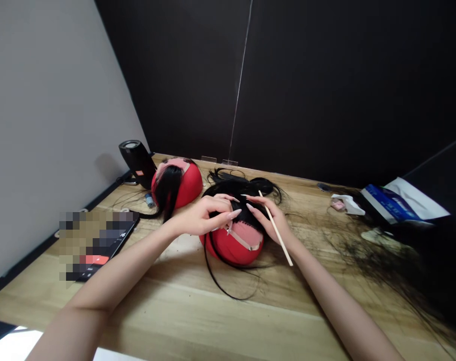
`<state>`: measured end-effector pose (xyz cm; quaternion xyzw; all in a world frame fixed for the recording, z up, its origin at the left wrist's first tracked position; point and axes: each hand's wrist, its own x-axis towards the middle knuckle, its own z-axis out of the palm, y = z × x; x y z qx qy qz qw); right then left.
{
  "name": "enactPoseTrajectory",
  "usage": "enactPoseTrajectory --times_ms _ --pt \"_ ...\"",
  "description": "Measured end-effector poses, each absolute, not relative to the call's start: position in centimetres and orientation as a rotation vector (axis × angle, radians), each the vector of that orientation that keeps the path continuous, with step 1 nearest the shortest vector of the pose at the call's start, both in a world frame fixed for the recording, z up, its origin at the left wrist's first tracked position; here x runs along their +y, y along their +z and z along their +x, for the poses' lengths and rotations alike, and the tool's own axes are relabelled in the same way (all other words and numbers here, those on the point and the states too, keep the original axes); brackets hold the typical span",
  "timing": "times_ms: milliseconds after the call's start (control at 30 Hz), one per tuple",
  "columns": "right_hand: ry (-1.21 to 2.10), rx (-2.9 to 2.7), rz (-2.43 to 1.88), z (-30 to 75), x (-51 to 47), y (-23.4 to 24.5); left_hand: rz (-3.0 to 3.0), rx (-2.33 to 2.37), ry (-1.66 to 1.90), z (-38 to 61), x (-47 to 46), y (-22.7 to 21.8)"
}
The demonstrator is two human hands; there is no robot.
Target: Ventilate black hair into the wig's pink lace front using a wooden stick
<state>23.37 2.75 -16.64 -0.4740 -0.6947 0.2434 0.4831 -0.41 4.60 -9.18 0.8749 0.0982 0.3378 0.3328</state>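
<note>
The right hand point(271, 216) grips a pale stick point(280, 239) (slanted across its back) over black hair point(242, 206) on a red form point(228, 251); the left hand's point(209, 213) hold is unclear.

Head-worn view, forward and down

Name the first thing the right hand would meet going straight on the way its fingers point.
The black hair on the red head form, which the right hand seems to touch; beyond it, perhaps the left hand, though depth is unclear.
</note>
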Motion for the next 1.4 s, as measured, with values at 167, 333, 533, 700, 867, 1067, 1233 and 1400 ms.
enactPoseTrajectory --times_ms 167,333,533,700,867,1067,1233,1400 --pt "0.518 -1.608 -1.261 27.5 3.7 -15.2 2.599 0.244 0.882 -1.5 2.6 -6.1" --pt "0.303 -1.427 -1.362 31.2 1.6 -9.8 2.736 0.296 0.658 -3.5 -0.1 -3.1" --pt "0.266 -1.705 -1.159 26.4 -5.6 -4.4 2.762 0.432 0.767 -3.4 -2.2 -2.7" --pt "0.428 -2.178 -0.878 21.1 -7.2 -5.8 2.728 0.376 0.925 -1.6 -2.4 -4.4" --pt "0.446 -2.099 -0.810 20.8 -6.0 -7.4 2.533 0.311 1.074 -1.1 -1.9 -5.1" --pt "0.493 -2.188 -0.942 22.3 -5.4 -7.0 2.093 0.144 0.958 -1.4 -1.8 -4.8" --pt "0.393 -2.259 -1.111 25.9 -4.7 -6.1 1.875 0.223 0.980 -2.0 -1.8 -4.5" --pt "0.304 -2.242 -1.502 31.4 -4.8 -4.8 1.826 0.282 1.031 -2.9 -1.9 -4.0"
